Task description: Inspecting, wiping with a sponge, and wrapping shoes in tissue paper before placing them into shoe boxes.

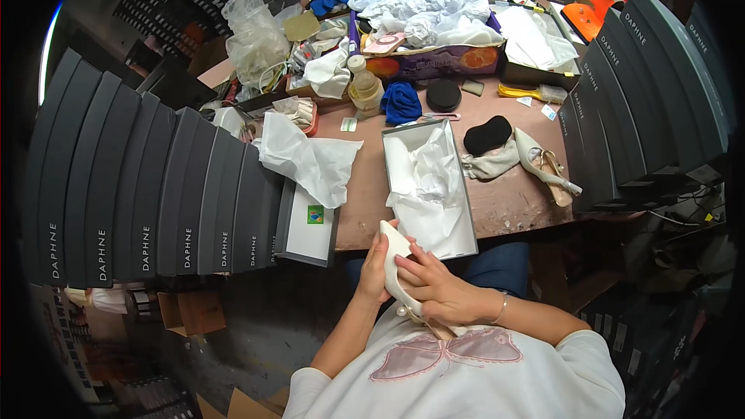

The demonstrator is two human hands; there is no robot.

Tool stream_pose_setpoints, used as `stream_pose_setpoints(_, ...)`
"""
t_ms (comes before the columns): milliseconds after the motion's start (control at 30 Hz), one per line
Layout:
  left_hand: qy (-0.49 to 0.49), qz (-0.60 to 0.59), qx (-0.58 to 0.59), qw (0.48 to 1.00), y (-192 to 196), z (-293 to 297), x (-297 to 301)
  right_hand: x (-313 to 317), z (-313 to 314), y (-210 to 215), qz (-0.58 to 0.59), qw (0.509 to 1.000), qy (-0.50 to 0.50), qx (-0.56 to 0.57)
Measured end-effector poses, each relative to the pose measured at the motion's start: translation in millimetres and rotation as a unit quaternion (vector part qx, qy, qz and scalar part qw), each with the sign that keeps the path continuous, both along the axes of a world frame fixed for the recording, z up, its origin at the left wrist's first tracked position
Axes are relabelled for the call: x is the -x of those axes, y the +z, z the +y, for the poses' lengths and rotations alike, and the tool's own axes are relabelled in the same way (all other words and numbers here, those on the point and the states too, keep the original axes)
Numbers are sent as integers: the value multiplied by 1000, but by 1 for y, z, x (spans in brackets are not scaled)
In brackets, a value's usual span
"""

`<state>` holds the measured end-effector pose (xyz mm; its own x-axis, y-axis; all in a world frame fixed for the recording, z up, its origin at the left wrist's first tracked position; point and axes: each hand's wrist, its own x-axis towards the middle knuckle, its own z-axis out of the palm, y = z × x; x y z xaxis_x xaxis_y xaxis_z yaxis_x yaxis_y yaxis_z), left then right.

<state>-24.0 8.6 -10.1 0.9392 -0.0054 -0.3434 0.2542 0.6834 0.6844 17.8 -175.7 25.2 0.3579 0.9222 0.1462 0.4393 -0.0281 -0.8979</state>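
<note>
Both my hands are clamped on a pale shoe, just this side of the open box [469, 225] on the counter [512, 219] and below its near edge. My left hand [375, 270] grips the left side of the pale shoe [394, 268], its pointed end tilted up toward the open box, while my right hand [444, 289] presses on the other side with its fingers spread. White paper [431, 198] lies loosely crumpled inside the open box. Just right of the open box are a black pad [487, 134] and a light cloth [494, 164], and past them a second pale shoe [537, 157] lies on its side. Beyond the far end of the open box I see a bundled blue cloth [402, 103], a round black tin [443, 96] and, farther back, a purple carton [434, 62] heaped with crumpled white tissue [434, 12]. Left of the open box, a white sheet [312, 161] drapes over a shallow tray [299, 239], with a row of dark boxes [167, 186] beyond. More dark boxes [652, 85] are stacked well to the right of the open box.
</note>
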Motion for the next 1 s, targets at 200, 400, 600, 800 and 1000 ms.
stream_pose_setpoints(200,-101,-33,85,991,16,-25,16,-109,6,-3,-189,922,-338,11)
stream_pose_setpoints(400,-1,77,104,992,27,-47,35,-149,39,-111,-400,861,-218,224)
stream_pose_setpoints(600,22,66,39,997,18,-18,33,-90,9,21,173,949,-239,-112)
stream_pose_setpoints(800,-5,16,7,1000,28,-22,27,-42,10,2,-175,976,-124,43)
stream_pose_setpoints(1000,28,28,12,999,27,-35,24,-54,31,-14,-249,933,-250,69)
